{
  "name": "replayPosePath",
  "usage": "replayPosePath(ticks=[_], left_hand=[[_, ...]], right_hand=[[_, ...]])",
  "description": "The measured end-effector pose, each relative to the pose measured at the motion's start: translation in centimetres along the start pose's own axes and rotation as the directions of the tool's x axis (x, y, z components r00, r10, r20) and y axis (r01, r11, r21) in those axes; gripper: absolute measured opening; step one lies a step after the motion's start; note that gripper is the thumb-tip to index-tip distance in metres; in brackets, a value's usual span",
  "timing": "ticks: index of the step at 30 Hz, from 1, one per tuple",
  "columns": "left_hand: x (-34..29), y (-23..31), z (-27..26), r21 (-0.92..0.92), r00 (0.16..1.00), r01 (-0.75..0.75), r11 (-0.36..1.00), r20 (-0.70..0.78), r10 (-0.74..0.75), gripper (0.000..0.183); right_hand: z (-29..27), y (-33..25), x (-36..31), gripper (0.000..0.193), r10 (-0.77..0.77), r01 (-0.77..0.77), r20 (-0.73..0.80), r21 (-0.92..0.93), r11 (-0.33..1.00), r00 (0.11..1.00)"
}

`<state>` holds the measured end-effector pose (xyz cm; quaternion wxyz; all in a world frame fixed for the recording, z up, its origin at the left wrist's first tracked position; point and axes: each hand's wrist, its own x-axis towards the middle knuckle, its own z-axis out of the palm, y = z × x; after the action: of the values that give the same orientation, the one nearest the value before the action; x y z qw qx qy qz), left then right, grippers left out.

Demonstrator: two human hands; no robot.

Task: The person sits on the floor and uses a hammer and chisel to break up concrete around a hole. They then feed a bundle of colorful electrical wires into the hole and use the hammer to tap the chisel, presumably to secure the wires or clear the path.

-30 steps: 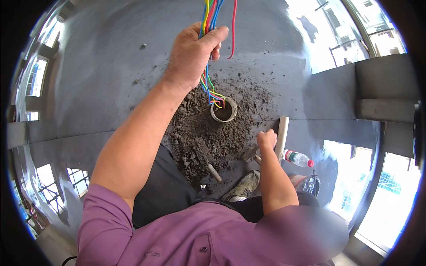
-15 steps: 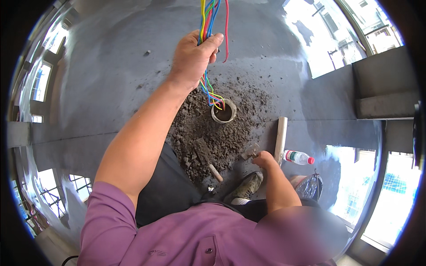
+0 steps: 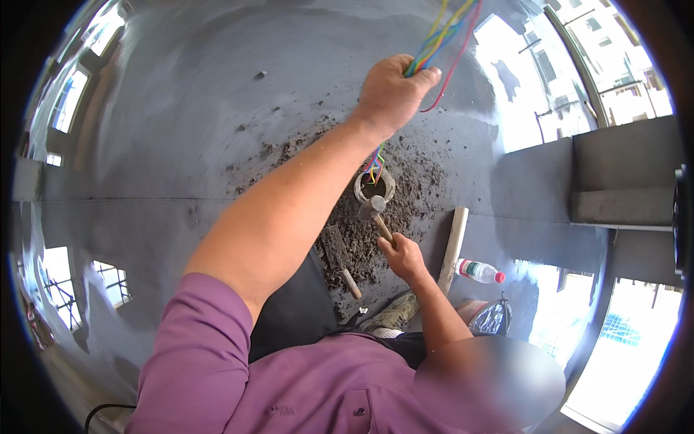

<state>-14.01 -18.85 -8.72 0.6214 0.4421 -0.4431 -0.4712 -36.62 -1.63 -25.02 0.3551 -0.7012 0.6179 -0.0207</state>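
My left hand is closed round a bundle of coloured electrical wires, held up at the far side. One red wire hangs loose beside the hand. Lower down, the wires come out of a round pipe set in the floor, with loose dirt around it. In my right hand is a hammer, gripped by its wooden handle. Its metal head overlaps the pipe's near rim; whether the two touch, I cannot tell. A dirt-covered trowel lies on the dirt, its handle toward me.
Right of my right hand lies a pale length of pipe. Beside it is a clear plastic bottle with a red cap. A bucket with plastic lining stands nearer me. My shoe rests close to the trowel.
My left hand has moved right with the wires, which now slant to the right. My right hand has moved forward and left, bringing the hammer to the pipe's near rim.
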Motion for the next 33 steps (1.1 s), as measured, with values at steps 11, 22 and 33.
replayPosePath(ticks=[11,22,33], left_hand=[[-0.5,1.1,-0.9,0.061,0.998,0.005,0.998,-0.059,-0.001,0.034],[0.1,0.6,-1.2,0.035,0.999,0.013,0.999,-0.031,-0.012,0.034],[1.0,-0.5,-1.1,-0.008,1.0,-0.008,1.0,-0.024,0.008,0.037]], right_hand=[[2.1,-2.4,4.0,0.037,-0.081,0.109,-0.267,0.09,0.99,0.96],[4.5,0.5,5.2,0.039,-0.061,0.054,-0.171,-0.049,0.997,0.983],[3.7,1.3,3.7,0.043,-0.026,0.029,-0.111,0.023,0.999,0.994]])
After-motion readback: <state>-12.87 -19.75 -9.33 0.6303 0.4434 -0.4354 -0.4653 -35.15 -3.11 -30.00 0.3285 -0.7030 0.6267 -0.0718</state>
